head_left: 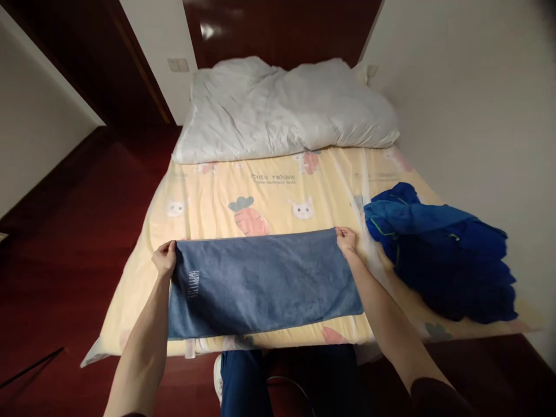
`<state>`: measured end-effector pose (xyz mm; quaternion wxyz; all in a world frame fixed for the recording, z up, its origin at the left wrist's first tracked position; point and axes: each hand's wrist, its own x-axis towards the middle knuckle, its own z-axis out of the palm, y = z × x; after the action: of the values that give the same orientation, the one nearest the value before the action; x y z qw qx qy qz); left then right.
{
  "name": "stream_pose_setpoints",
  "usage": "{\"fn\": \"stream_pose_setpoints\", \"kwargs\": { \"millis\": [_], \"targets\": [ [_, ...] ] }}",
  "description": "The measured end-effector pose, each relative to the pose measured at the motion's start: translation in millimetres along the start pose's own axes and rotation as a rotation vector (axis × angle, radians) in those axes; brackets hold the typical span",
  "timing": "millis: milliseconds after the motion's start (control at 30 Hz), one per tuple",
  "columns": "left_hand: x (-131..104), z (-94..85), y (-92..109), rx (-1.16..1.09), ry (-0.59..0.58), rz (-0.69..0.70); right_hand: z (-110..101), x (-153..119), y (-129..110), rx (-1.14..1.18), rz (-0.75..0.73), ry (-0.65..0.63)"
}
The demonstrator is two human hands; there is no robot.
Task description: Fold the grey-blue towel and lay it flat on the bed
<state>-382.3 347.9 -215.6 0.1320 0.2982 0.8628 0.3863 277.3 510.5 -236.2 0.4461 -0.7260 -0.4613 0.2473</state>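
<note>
The left hand (pixel 165 258) pinches the far left corner of a blue towel (pixel 260 284), and the right hand (pixel 346 238) pinches its far right corner, so the two hands are well apart with the towel stretched flat between them. The towel lies on a yellow sheet (pixel 269 191) (printed with carrots and rabbits), its near edge close to the bed's foot. Just right of the right hand sits a heap of blue clothes (pixel 443 260). Beyond both hands, a white duvet (pixel 282 110) is bunched at the head of the bed.
</note>
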Motion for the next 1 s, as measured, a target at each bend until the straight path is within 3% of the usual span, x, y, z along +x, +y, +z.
{"fn": "stream_pose_setpoints", "kwargs": {
  "millis": [133,300,467,567,667,767,833,933,1000],
  "targets": [
    [12,20.1,-14,0.111,0.089,0.056,20,11,23,-0.213,-0.083,0.093],
    [23,26.1,1,0.16,0.074,0.171,31,14,17,-0.461,-0.205,0.223],
    [14,16.1,5,0.186,-0.009,0.147,29,2,1,-0.652,-0.137,0.075],
    [1,7.8,19,0.24,-0.025,0.111,27,-5,-27,-0.722,-0.144,0.002],
    [-35,10.0,50,0.27,0.007,0.324,37,-31,-68,-0.675,-0.334,-0.066],
    [-99,34.3,82,0.325,-0.233,0.67,67,-93,-104,-0.546,-0.565,-0.341],
    [-143,61.1,93,0.35,-0.394,0.81,95,-146,-116,-0.489,-0.641,-0.538],
    [-187,101.4,91,0.366,-0.479,0.807,132,-210,-114,-0.498,-0.646,-0.726],
    [-199,119.0,84,0.365,-0.454,0.774,148,-231,-107,-0.525,-0.623,-0.711]
  ]
}}
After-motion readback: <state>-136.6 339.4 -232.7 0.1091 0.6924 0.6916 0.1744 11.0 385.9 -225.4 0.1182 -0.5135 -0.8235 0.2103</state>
